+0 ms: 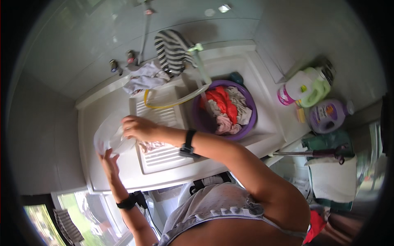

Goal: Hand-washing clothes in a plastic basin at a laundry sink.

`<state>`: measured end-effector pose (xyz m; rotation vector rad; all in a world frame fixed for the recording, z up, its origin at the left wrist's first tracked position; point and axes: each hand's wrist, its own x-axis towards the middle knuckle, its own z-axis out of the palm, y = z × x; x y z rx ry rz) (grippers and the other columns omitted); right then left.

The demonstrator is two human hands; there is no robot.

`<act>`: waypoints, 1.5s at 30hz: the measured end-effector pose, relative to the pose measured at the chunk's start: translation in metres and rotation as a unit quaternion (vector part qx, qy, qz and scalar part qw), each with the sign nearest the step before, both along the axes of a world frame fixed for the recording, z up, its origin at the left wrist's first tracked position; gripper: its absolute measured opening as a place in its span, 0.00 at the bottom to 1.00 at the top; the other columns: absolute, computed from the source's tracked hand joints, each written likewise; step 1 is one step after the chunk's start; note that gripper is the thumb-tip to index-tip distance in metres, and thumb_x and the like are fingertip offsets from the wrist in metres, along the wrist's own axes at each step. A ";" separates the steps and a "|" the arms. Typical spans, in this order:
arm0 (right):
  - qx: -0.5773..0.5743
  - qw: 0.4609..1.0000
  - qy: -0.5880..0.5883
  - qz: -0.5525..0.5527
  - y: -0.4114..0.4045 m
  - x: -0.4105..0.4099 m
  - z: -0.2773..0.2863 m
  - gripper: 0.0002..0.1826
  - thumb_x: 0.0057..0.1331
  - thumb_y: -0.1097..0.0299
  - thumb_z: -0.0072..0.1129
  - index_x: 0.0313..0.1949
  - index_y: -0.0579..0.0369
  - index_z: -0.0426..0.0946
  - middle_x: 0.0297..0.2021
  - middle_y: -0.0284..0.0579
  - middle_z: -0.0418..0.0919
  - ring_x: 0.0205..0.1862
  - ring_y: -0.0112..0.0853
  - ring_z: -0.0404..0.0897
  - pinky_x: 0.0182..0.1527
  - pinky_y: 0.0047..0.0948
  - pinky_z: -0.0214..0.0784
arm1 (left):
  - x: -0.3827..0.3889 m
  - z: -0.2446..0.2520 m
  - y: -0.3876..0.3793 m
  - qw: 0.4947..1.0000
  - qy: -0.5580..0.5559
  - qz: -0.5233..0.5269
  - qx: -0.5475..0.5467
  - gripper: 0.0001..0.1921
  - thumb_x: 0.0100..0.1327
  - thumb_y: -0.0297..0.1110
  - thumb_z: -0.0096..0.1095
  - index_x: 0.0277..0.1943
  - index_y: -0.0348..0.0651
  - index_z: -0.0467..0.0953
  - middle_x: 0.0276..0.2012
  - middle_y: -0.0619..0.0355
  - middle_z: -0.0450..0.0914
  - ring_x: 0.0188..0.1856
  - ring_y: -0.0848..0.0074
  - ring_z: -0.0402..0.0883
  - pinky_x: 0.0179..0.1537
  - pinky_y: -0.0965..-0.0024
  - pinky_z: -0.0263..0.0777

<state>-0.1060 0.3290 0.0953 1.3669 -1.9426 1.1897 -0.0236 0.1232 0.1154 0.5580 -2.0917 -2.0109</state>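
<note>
My left hand (109, 163) grips the near edge of a translucent plastic basin (103, 130), which is tilted over the left end of the white laundry sink. My right hand (140, 128) reaches across to the basin, its fingers curled on a pale cloth (119, 139); blur hides the cloth's full shape. Under my right wrist, a pinkish crumpled cloth (150, 146) lies on the ribbed washboard (160, 160). Right of it, a purple tub (251, 123) in the sink bowl holds red, pink and whitish clothes (226, 104).
A pale green faucet (201, 67) with a yellow-edged hose (172, 103) crosses the sink (267, 120). Along the back lie a grey-white cloth (146, 78) and a striped cloth (172, 50). Detergent bottles (327, 115) stand at right, near a handled pole (307, 153).
</note>
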 end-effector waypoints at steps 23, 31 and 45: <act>0.415 0.887 -0.173 -0.107 0.007 0.015 -0.007 0.16 0.55 0.76 0.46 0.44 0.58 0.74 0.36 0.54 0.78 0.41 0.43 0.78 0.44 0.35 0.70 | 0.026 0.026 0.099 0.918 0.160 -0.136 -0.335 0.39 0.39 0.20 0.49 0.62 0.35 0.55 0.63 0.43 0.56 0.67 0.56 0.52 0.66 0.62 0.44; 0.511 0.797 0.197 -0.254 -0.005 0.015 -0.040 0.10 0.57 0.69 0.47 0.36 0.60 0.72 0.25 0.47 0.77 0.30 0.34 0.80 0.28 0.31 0.71 | 0.024 0.026 0.090 0.898 0.166 -0.156 -0.377 0.38 0.38 0.18 0.47 0.61 0.33 0.55 0.62 0.41 0.57 0.66 0.54 0.53 0.66 0.61 0.44; 0.428 0.877 0.198 -0.096 -0.005 0.018 -0.033 0.09 0.50 0.71 0.53 0.25 0.66 0.76 0.25 0.53 0.76 0.21 0.37 0.77 0.19 0.33 0.68 | 0.024 0.028 0.087 0.867 0.196 -0.202 -0.412 0.38 0.37 0.18 0.46 0.60 0.33 0.55 0.61 0.42 0.59 0.66 0.54 0.54 0.66 0.60 0.45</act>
